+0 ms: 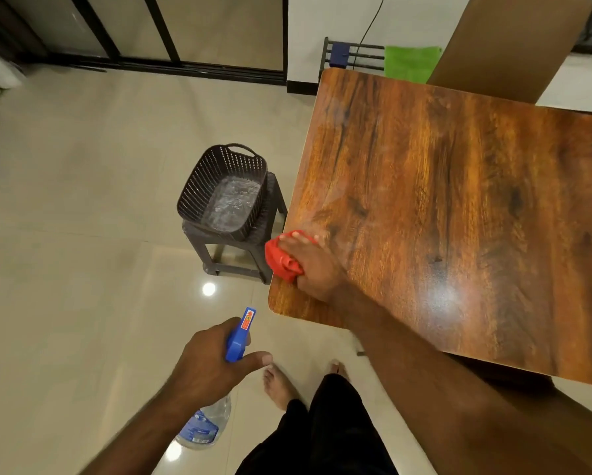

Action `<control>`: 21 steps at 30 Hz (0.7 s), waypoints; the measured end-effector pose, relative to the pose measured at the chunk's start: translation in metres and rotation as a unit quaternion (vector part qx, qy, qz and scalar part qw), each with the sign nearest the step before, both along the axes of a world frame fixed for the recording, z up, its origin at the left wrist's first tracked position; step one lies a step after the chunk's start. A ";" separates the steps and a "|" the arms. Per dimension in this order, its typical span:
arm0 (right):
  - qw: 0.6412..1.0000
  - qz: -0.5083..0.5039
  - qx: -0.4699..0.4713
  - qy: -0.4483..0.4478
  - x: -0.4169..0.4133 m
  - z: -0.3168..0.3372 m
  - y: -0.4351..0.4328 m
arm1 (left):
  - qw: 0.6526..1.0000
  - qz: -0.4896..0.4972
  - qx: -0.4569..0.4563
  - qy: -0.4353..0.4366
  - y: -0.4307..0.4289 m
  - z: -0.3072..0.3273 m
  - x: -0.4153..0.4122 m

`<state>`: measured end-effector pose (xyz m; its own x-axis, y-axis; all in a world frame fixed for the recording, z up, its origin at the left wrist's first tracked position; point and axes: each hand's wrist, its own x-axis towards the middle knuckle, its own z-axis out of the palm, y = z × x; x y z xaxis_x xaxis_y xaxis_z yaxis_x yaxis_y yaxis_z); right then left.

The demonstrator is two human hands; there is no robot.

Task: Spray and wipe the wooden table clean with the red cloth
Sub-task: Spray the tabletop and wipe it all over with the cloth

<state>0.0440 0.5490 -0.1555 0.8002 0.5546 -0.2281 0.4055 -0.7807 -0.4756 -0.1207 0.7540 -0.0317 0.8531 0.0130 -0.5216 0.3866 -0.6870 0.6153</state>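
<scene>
1. One crumpled red cloth (282,260) lies on the brown wood-grain worktop (459,200), at about 8 o'clock of its surface, right at the edge.
2. Two hands are seen. The right hand (313,265) presses on the red cloth; its grip is closed on it, with the fingers laid over the top and the bunch caught at the thumb.
3. The left hand (209,358) is at 7 o'clock from the cloth, off the worktop. Its grip is closed around the neck of one clear plastic spray bottle with a blue trigger head (236,341).
4. One dark perforated plastic basket (198,186) stands on one dark plastic stool (240,258), at 10 o'clock from the cloth and just beside the worktop.
5. Two bare feet (281,385) stand on the floor at 6 o'clock.
6. The worktop is glossy, with a hazy pale film running from the cloth toward 12 o'clock.
7. The floor (82,200) is of shiny beige tiles. At 12 o'clock one green cloth (411,63) hangs on a dark rack (356,56) by a white wall.
</scene>
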 end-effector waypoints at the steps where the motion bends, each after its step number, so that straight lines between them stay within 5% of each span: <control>1: 0.999 -0.031 -0.012 0.000 0.014 0.001 -0.001 | 1.000 -0.006 0.001 -0.001 -0.003 0.001 0.003; 5: 0.999 -0.048 -0.021 0.000 0.009 0.001 0.010 | 1.000 -0.024 0.014 -0.001 -0.008 0.003 0.015; 11: 0.998 0.052 0.003 -0.018 -0.110 -0.013 -0.050 | 0.999 -0.031 -0.003 0.009 -0.008 -0.003 0.032; 21: 0.982 -0.189 -0.002 0.014 -0.099 -0.010 -0.142 | 0.996 -0.064 -0.016 0.053 -0.009 -0.011 0.077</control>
